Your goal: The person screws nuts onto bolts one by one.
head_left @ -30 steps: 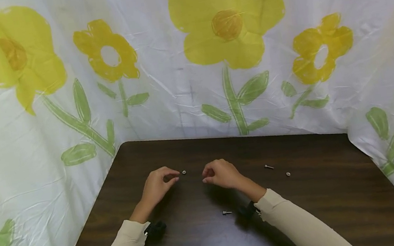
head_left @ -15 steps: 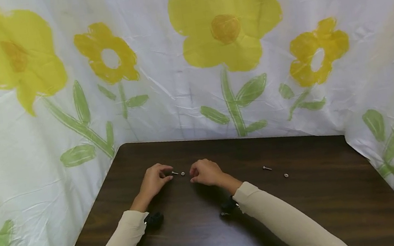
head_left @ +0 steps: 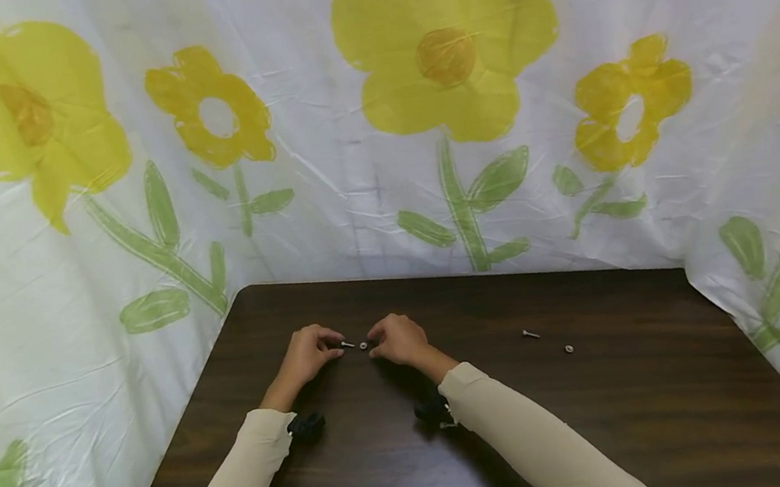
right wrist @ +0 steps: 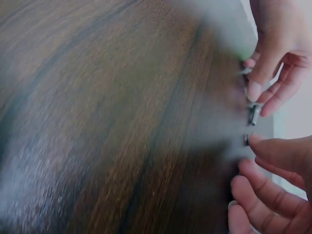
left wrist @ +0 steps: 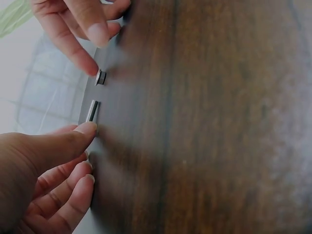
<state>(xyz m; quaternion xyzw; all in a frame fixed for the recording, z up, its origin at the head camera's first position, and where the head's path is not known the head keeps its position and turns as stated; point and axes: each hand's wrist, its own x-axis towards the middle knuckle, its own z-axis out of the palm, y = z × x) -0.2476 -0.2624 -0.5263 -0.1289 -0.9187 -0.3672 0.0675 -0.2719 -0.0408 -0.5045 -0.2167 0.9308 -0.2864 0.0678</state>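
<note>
My left hand (head_left: 306, 353) pinches a small silver bolt (head_left: 348, 345) at its head end between thumb and index finger. The bolt's shank points right, as the left wrist view also shows (left wrist: 92, 111). Just past its tip lies a small nut (head_left: 363, 346), in line with the bolt and apart from it. My right hand (head_left: 399, 339) is at the nut's right side, thumb and index finger spread. In the left wrist view the right index fingertip is right at the nut (left wrist: 100, 77); in the right wrist view my thumb overlaps part of it.
A second bolt (head_left: 531, 334) and a second nut (head_left: 569, 349) lie to the right on the dark wooden table (head_left: 644, 399). Another bolt (head_left: 448, 425) is beside the right wrist's camera. A flower-printed curtain (head_left: 324, 203) hangs behind the table.
My right hand has moved left to the nut. My left hand has shifted slightly left, and the bolt now shows beyond its fingertips. The nut has stayed about where it was.
</note>
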